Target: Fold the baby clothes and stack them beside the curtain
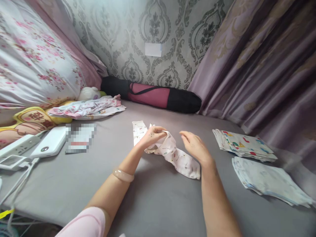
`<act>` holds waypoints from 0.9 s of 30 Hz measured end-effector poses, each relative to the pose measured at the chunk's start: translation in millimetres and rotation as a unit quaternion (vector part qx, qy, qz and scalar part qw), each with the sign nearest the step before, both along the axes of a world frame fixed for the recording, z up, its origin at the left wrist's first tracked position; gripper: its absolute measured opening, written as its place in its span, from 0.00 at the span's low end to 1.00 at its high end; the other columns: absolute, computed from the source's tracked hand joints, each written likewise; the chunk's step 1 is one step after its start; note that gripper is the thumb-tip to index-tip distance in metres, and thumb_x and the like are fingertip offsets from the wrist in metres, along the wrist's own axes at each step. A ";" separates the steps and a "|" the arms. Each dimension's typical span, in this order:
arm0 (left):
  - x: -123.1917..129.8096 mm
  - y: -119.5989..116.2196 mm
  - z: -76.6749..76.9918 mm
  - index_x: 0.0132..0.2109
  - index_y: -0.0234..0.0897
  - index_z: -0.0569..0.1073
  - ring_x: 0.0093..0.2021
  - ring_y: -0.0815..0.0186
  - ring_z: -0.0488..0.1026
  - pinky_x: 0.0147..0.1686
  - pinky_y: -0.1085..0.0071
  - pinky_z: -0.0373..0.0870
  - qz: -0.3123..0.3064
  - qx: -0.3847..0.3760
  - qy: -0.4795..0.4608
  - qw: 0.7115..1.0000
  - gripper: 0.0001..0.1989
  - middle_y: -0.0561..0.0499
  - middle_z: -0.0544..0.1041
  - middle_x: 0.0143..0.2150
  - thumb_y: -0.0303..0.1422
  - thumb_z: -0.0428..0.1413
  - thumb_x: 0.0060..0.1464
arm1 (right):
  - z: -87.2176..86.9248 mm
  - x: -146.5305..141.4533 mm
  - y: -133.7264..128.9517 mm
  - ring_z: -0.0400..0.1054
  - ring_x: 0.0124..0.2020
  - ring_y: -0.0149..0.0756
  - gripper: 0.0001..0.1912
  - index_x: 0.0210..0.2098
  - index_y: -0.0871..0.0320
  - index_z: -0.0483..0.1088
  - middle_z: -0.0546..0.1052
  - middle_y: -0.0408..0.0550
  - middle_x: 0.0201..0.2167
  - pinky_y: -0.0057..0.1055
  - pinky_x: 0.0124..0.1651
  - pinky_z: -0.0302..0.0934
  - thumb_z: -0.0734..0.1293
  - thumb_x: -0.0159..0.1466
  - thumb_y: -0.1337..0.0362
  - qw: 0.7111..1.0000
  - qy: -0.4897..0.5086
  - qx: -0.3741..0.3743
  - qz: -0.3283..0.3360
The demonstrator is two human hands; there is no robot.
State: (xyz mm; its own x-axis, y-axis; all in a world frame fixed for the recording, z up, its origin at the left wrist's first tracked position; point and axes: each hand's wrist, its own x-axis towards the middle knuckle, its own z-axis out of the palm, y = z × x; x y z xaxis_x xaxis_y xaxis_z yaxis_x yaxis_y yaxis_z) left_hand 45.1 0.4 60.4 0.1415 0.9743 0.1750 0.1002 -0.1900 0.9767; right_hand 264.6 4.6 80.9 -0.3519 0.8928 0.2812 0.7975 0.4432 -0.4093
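Left hand (154,135): grasping printed garment (170,150), loosely bunched
Right hand (197,147): released, near it
Cloth stacks (249,145): folded (two, at right)
Clothes pile (90,108): heaped, unfolded

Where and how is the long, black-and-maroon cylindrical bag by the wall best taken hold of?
Probably by the black strap, from above and in front: the bag lies lengthwise along the wall, its strap crossing the maroon middle.

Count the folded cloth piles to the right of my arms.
2. The pile with bright shapes lies farther back; the pale pile lies nearer you and slightly farther right. No others show there, though layers may hide some cloths.
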 end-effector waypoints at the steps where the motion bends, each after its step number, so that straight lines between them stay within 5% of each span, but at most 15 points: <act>1: -0.2 0.0 -0.8 0.35 0.37 0.79 0.36 0.65 0.74 0.35 0.74 0.68 -0.002 0.000 -0.005 1.000 0.09 0.51 0.79 0.34 0.35 0.57 0.50 | 2.1 -8.5 -2.4 0.70 0.52 0.42 0.18 0.50 0.52 0.73 0.77 0.50 0.50 0.37 0.54 0.61 0.57 0.67 0.66 0.999 0.020 0.019 0.024; 4: -2.7 0.1 -1.9 0.36 0.36 0.80 0.34 0.65 0.73 0.33 0.74 0.67 -0.010 0.002 -0.016 1.000 0.10 0.50 0.78 0.33 0.35 0.58 0.50 | 3.2 -30.9 -7.3 0.68 0.53 0.41 0.16 0.51 0.51 0.71 0.76 0.49 0.51 0.37 0.56 0.60 0.59 0.67 0.63 0.994 0.071 0.030 0.080; 10: -4.8 1.4 -3.8 0.37 0.35 0.80 0.30 0.68 0.70 0.28 0.75 0.63 -0.008 -0.017 -0.010 1.000 0.10 0.51 0.77 0.30 0.32 0.56 0.49 | -8.0 -45.1 -7.9 0.71 0.40 0.37 0.11 0.47 0.53 0.69 0.77 0.45 0.39 0.32 0.45 0.63 0.63 0.65 0.60 0.988 0.129 -0.005 0.087; 19: -10.3 7.0 -13.3 0.35 0.34 0.78 0.25 0.72 0.62 0.24 0.76 0.55 -0.027 0.013 0.065 0.997 0.10 0.55 0.69 0.26 0.36 0.56 0.51 | -9.6 -40.4 -7.6 0.71 0.42 0.38 0.15 0.52 0.51 0.71 0.76 0.48 0.42 0.30 0.45 0.61 0.62 0.68 0.61 0.994 0.051 0.020 0.093; 27: -15.4 8.6 -17.1 0.35 0.34 0.76 0.27 0.70 0.64 0.26 0.75 0.57 -0.064 0.054 0.172 0.982 0.16 0.54 0.70 0.27 0.42 0.52 0.58 | -1.1 -34.9 -11.1 0.70 0.35 0.34 0.12 0.41 0.49 0.77 0.74 0.45 0.33 0.28 0.38 0.58 0.61 0.69 0.59 0.998 -0.024 0.049 0.030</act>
State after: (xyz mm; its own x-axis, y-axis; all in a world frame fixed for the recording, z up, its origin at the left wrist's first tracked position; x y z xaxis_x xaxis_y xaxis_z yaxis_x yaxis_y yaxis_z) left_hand 29.7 9.1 43.4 0.3305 0.9232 0.1963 0.3889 -0.3227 0.8629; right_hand 229.7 -6.5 79.9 -0.4193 0.8383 0.3484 0.7854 0.5275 -0.3240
